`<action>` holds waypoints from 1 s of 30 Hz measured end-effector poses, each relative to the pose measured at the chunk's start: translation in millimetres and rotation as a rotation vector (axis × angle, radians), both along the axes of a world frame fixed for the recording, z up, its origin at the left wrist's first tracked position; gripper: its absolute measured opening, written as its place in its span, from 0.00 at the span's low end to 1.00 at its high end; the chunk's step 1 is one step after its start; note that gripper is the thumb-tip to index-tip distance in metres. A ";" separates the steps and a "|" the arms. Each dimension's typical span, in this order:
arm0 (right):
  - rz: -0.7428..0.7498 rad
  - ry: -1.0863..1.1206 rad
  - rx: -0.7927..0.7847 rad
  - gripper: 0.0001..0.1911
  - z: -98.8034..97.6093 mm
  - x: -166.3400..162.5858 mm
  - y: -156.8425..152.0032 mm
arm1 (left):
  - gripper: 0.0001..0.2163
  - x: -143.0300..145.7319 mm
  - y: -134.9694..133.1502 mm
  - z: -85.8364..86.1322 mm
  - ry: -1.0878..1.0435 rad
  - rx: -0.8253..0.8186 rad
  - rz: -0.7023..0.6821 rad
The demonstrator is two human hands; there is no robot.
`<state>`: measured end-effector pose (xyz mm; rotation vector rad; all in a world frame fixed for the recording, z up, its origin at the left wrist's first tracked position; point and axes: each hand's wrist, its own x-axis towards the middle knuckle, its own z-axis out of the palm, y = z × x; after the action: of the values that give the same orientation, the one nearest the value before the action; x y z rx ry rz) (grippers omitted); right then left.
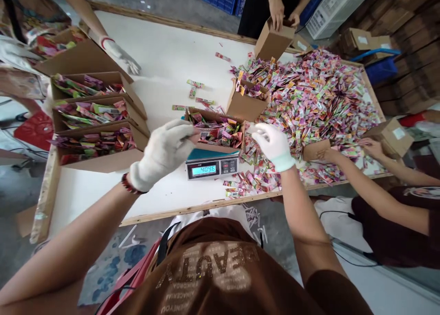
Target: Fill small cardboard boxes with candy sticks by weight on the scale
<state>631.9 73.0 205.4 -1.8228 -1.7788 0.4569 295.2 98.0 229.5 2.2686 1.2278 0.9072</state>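
An open cardboard box point(216, 130) full of coloured sachets sits on a small digital scale point(211, 168) with a lit green display. My left hand point(164, 152), in a white glove, grips the box's left wall with curled fingers. My right hand point(273, 144), also gloved, is at the box's right side with fingers curled; whether it holds the box edge or a sachet is unclear. A big heap of coloured sachets point(311, 95) covers the white table point(165, 63) to the right.
Three filled boxes point(98, 143) are stacked in a row at the left. Another filled box point(245, 100) stands behind the scale. A gloved hand point(122, 56) rests at far left. A person at the back holds a box point(273, 41); another at right fills a box point(316, 150).
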 end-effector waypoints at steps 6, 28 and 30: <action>0.184 -0.278 -0.004 0.14 22.6 -71.1 30.3 | 0.14 56.1 7.5 -10.7 0.207 0.102 -0.216; -0.099 -0.475 -0.262 0.34 -6.4 57.3 104.5 | 0.16 41.3 21.7 -43.4 0.714 -0.338 -0.233; -0.101 -0.590 -0.315 0.35 -33.0 60.7 144.9 | 0.17 3.2 -0.3 -47.6 0.623 -0.308 -0.198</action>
<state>692.7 217.9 172.4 -2.4441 -2.0600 0.1684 298.5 97.7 181.9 2.4242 1.2328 -0.0821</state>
